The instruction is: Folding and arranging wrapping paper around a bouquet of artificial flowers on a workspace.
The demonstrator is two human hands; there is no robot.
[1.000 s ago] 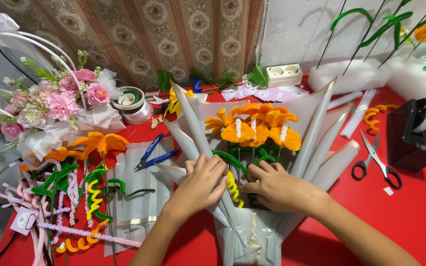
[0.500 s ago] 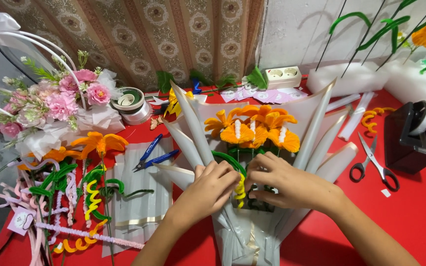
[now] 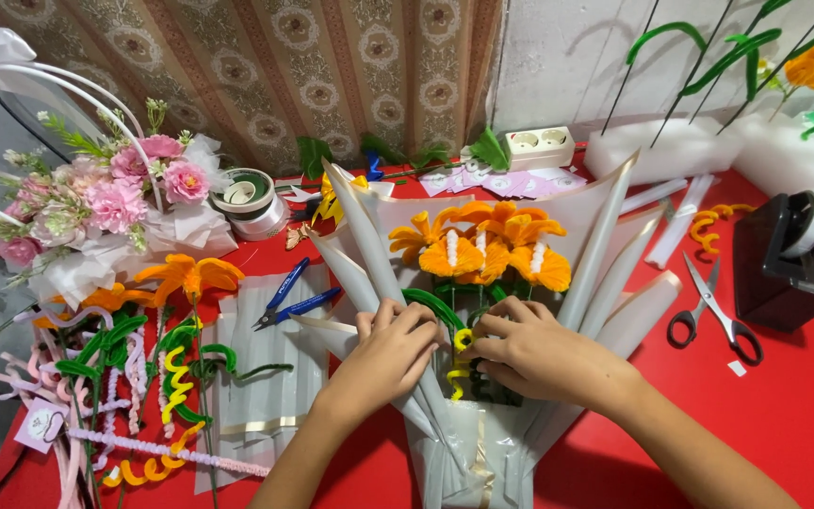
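Note:
A bouquet of orange pipe-cleaner flowers [image 3: 487, 250] lies on the red table, wrapped in translucent white paper [image 3: 605, 250]. My left hand [image 3: 390, 353] presses on the wrap's left fold just below the blooms. My right hand [image 3: 544, 353] rests on the green stems, its fingertips at a yellow curled pipe cleaner [image 3: 461, 358] between both hands. Both hands pinch the lower part of the bouquet, fingers bent around stems and paper.
Blue-handled pliers [image 3: 294, 297] lie left on wrapping sheets [image 3: 261, 377]. Loose pipe-cleaner flowers and stems [image 3: 134, 377] and a pink bouquet [image 3: 115, 203] fill the left. Black scissors [image 3: 713, 311] and a black tape dispenser [image 3: 784, 259] sit right. A ribbon roll [image 3: 249, 200] and socket strip [image 3: 539, 146] are behind.
My right hand has slid left and up onto the stems toward the left hand. The left hand stayed on the wrap, shifting slightly. The bouquet barely moved.

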